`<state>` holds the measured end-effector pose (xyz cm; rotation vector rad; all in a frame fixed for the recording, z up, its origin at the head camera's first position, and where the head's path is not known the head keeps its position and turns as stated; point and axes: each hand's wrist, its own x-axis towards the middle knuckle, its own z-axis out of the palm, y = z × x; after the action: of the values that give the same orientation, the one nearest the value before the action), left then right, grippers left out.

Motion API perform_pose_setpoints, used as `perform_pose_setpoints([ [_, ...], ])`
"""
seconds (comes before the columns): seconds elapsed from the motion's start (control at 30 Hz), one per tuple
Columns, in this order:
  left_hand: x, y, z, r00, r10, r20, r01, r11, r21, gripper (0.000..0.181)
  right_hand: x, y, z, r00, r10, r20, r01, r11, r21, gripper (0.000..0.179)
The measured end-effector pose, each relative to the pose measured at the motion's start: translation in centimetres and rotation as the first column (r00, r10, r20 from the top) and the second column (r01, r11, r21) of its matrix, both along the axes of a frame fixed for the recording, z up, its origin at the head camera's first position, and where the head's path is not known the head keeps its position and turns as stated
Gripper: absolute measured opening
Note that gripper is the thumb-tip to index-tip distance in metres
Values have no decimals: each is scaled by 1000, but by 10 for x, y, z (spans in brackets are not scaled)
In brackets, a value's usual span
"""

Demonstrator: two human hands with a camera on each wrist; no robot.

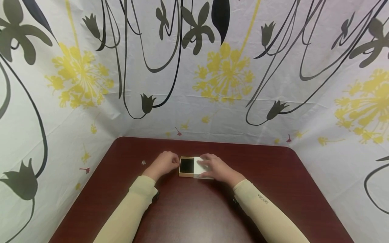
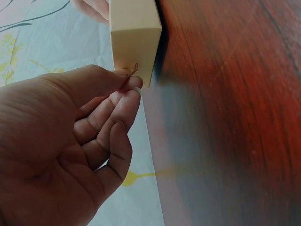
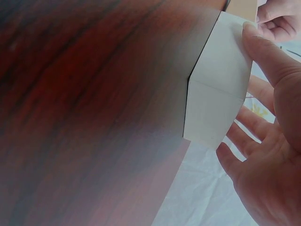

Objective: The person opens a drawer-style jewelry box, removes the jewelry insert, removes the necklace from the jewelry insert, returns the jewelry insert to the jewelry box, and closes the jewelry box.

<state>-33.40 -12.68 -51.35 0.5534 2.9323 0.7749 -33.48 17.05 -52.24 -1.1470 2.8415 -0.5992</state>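
A small sliding box lies on the table, its tan inner tray (image 1: 186, 175) drawn partly out of a white sleeve (image 1: 197, 171). Black lining shows inside the tray. At the tray's end, my left hand (image 1: 164, 163) pinches a thin, cord-like pull loop (image 2: 136, 68) between thumb and index finger; its other fingers curl loosely below. My right hand (image 1: 217, 168) grips the white sleeve across its width. In the right wrist view, the thumb lies on one side of the sleeve and the fingers reach along the opposite side.
A tiny shiny object (image 1: 143, 162) lies on the dark red wooden table (image 1: 194, 209), left of my left hand. White cloth (image 1: 170, 81) with printed flowers hangs around the back and both sides of the table.
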Motion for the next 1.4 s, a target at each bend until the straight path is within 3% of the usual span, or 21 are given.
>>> perform_pose_setpoints([
  [1.4, -4, 2, -3, 1000, -26, -4, 26, 999, -19, 12, -2, 1, 0, 999, 26, -30, -26, 1000, -15, 65],
])
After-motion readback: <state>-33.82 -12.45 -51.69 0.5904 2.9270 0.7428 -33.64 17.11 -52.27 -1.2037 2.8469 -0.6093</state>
